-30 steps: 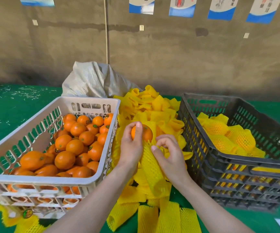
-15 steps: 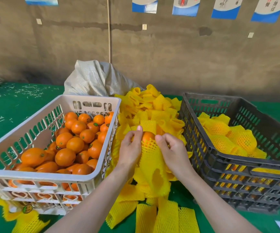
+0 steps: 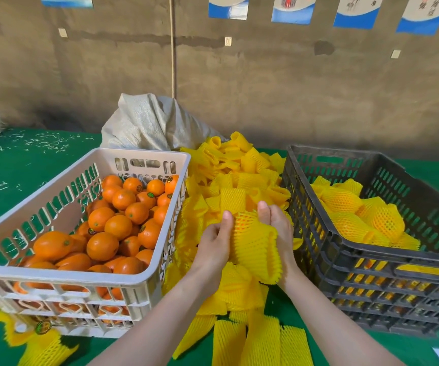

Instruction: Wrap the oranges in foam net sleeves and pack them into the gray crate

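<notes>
Between the two crates, my left hand (image 3: 217, 245) and my right hand (image 3: 279, 229) grip a yellow foam net sleeve (image 3: 255, 247) from either side. An orange (image 3: 246, 220) sits inside its upper end, showing only through the mesh. The sleeve's lower end hangs slack. A white crate (image 3: 147, 280) on the left holds several bare oranges (image 3: 118, 227). The gray crate (image 3: 371, 262) on the right holds several wrapped oranges (image 3: 366, 215).
A heap of loose yellow sleeves (image 3: 236, 178) fills the green table (image 3: 15, 170) between the crates and spills toward me. A grey woven sack (image 3: 149, 125) lies behind the white crate. A brown wall stands at the back.
The sleeve has been pulled up over the orange, which was bare on top a second ago. Both hands have shifted slightly right, and now enclose the sleeve's sides.
</notes>
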A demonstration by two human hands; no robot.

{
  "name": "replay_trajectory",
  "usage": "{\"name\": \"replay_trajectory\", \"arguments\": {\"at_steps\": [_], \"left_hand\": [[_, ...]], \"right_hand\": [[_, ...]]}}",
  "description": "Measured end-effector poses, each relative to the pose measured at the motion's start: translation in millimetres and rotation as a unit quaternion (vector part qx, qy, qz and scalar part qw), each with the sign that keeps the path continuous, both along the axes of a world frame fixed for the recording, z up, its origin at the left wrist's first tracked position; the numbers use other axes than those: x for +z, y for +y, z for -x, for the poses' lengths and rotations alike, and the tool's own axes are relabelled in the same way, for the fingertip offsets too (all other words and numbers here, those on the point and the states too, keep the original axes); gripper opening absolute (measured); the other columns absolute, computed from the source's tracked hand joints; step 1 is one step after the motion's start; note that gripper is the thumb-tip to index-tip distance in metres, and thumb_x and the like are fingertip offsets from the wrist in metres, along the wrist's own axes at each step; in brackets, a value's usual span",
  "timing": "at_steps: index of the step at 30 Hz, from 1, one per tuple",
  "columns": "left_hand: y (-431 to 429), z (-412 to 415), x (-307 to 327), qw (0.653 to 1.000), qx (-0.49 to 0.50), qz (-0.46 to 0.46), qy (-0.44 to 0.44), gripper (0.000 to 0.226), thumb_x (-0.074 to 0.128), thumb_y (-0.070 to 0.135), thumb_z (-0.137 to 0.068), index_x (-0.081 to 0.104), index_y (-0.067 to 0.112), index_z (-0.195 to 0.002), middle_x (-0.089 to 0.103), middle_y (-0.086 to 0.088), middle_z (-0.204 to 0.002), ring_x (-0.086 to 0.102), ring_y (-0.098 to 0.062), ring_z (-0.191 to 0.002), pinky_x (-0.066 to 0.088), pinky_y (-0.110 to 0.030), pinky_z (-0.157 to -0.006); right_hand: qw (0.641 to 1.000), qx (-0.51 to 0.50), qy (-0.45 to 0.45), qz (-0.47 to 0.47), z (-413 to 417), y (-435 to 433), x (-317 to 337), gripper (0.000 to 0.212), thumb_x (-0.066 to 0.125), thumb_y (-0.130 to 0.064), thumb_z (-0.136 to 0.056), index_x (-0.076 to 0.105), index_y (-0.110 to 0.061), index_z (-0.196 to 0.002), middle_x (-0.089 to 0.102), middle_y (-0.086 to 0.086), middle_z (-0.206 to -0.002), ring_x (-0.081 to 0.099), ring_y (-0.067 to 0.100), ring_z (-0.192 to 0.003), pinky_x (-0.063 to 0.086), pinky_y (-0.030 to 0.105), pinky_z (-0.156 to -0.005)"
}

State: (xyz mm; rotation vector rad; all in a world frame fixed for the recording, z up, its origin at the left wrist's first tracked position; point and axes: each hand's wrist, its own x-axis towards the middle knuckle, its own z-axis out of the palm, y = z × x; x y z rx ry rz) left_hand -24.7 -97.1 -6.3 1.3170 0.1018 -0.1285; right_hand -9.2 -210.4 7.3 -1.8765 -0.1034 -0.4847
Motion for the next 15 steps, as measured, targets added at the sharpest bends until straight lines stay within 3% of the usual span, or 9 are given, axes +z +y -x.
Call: {"name": "replay_trajectory", "arguments": {"at_steps": [3,5,7,9,12,15], "left_hand": [[-7,-5,1,0.992,0.126,-0.012,0.008,0.043,0.048,0.056,-0.089,0.057,0.015,-0.1,0.065,-0.004,-0.101,0.061,-0.019,-0.096,0.052,-0.039,-0.087],[-9,-8,0,0.983,0.179,-0.011,-0.027,0.036,0.052,0.048,-0.091,0.055,0.013,-0.083,0.06,-0.005,-0.081,0.058,-0.02,-0.08,0.048,-0.037,-0.073],[-8,-8,-3,0.978,0.201,-0.016,-0.056,0.036,0.053,0.041,-0.093,0.051,0.014,-0.071,0.051,0.0,-0.064,0.048,-0.019,-0.068,0.04,-0.034,-0.064],[-5,-9,-5,0.981,0.186,-0.018,-0.057,0.038,0.049,0.04,-0.096,0.052,0.012,-0.07,0.048,-0.003,-0.064,0.046,-0.02,-0.069,0.039,-0.034,-0.065],[-1,-12,-3,0.996,0.092,-0.018,0.0,0.045,0.035,0.052,-0.097,0.063,0.017,-0.094,0.063,-0.006,-0.092,0.059,-0.02,-0.088,0.049,-0.035,-0.084],[0,-11,-5,0.999,0.005,-0.027,0.019,0.039,0.032,0.067,-0.089,0.057,0.038,-0.086,0.064,0.02,-0.074,0.06,0.0,-0.073,0.051,-0.019,-0.061]], "right_hand": [[1.0,0.008,0.004,-0.015,2,6,-2,0.051,0.031,-0.051,-0.095,0.046,-0.007,-0.074,0.049,0.007,-0.07,0.046,0.016,-0.067,0.038,0.037,-0.066],[0.997,0.03,0.02,-0.066,1,8,0,0.066,0.028,-0.062,-0.087,0.049,0.0,-0.079,0.052,0.02,-0.079,0.049,0.028,-0.075,0.043,0.041,-0.072],[0.995,0.038,0.031,-0.082,0,9,2,0.058,0.031,-0.059,-0.09,0.046,-0.005,-0.075,0.047,0.019,-0.077,0.044,0.029,-0.075,0.041,0.044,-0.074],[0.999,0.02,0.026,-0.043,-1,9,3,0.039,0.035,-0.041,-0.096,0.038,-0.015,-0.067,0.038,0.007,-0.068,0.036,0.021,-0.068,0.034,0.04,-0.067],[1.0,0.008,0.016,0.019,0,6,-1,0.036,0.041,-0.027,-0.098,0.035,-0.016,-0.064,0.034,0.001,-0.063,0.032,0.015,-0.063,0.029,0.041,-0.063],[0.995,0.011,0.013,0.096,0,5,-3,0.031,0.045,-0.025,-0.097,0.041,-0.007,-0.072,0.04,0.009,-0.067,0.037,0.024,-0.069,0.035,0.048,-0.068]]}}
